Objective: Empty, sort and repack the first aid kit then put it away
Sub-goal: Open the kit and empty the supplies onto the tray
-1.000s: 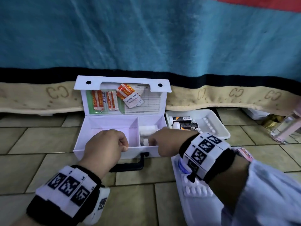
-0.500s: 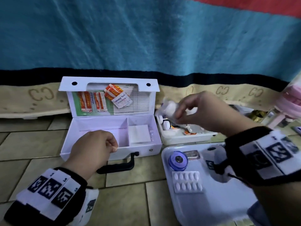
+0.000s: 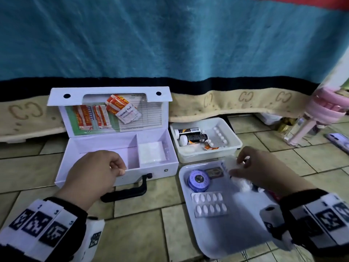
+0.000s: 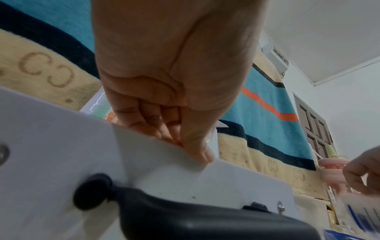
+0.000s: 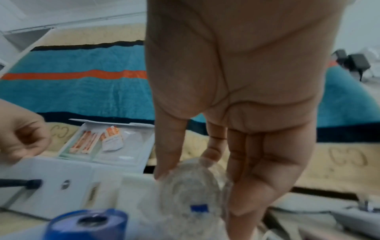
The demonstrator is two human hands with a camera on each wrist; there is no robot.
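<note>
R hand [image 3: 258, 167] now down at tray [image 3: 217, 241], pinching white roll [image 3: 231, 163]; L hand [image 3: 96, 173] still gripping kit [image 3: 156, 168] wall.

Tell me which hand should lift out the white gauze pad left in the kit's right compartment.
Right. The left hand pinches the first aid kit's front wall, steadying it. The right hand is beside the kit, setting a clear-wrapped roll on the flat tray; once free, it is probably nearer the gauze pad.
</note>
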